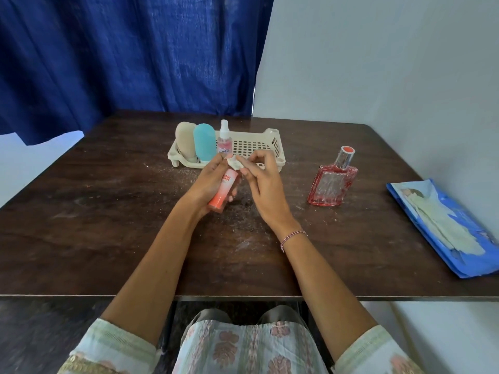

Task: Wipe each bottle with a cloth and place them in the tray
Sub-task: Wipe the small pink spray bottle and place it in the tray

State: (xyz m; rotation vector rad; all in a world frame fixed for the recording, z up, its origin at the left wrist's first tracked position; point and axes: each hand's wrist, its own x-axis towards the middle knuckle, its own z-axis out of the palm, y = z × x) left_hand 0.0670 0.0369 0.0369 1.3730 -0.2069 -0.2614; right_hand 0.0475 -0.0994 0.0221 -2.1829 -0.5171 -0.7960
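My left hand (209,182) grips a slim orange-pink bottle (223,193), tilted with its top toward the tray. My right hand (263,182) pinches a small white cloth (235,163) against the bottle's top end. Behind my hands a cream slotted tray (272,147) holds three upright bottles at its left end: a beige bottle (185,140), a turquoise bottle (204,141) and a clear pink spray bottle (224,139). A red glass perfume bottle (332,184) stands on the table to the right of my hands.
The dark wooden table (108,211) has dusty specks near its middle. A blue plastic packet (442,225) lies at the right edge. A blue curtain (129,55) hangs behind the table, and a pale wall rises to the right.
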